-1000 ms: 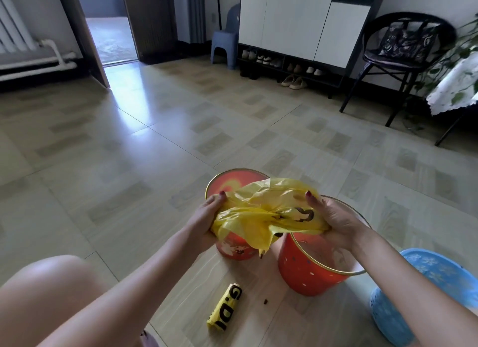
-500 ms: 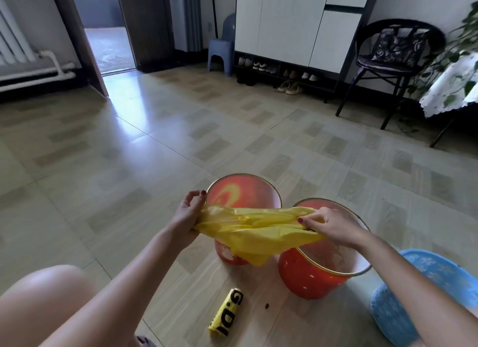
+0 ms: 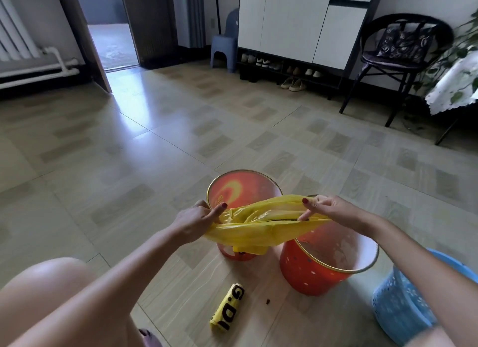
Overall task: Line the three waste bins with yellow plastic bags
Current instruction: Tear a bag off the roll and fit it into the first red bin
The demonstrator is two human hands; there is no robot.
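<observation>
**Yellow bag stretched over the bins**

We see the near orange bin (image 3: pixel 323 269) as landmark: blue basket (image 3: pixel 403 308) beside it, far orange bin (image 3: pixel 243 191) behind-left. Yellow bag (image 3: pixel 258 227) above its rim, pinched by left hand (image 3: pixel 196 220) & right hand (image 3: pixel 328 207). Bag roll (image 3: pixel 229 306) in front-left.

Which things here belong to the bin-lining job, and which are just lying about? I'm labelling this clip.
Job:
- yellow plastic bag, stretched between left hand and right hand
- two round orange bins
- blue perforated plastic bin
- yellow bag roll

Lying about:
- black chair
- small blue plastic stool
- shoes
</observation>
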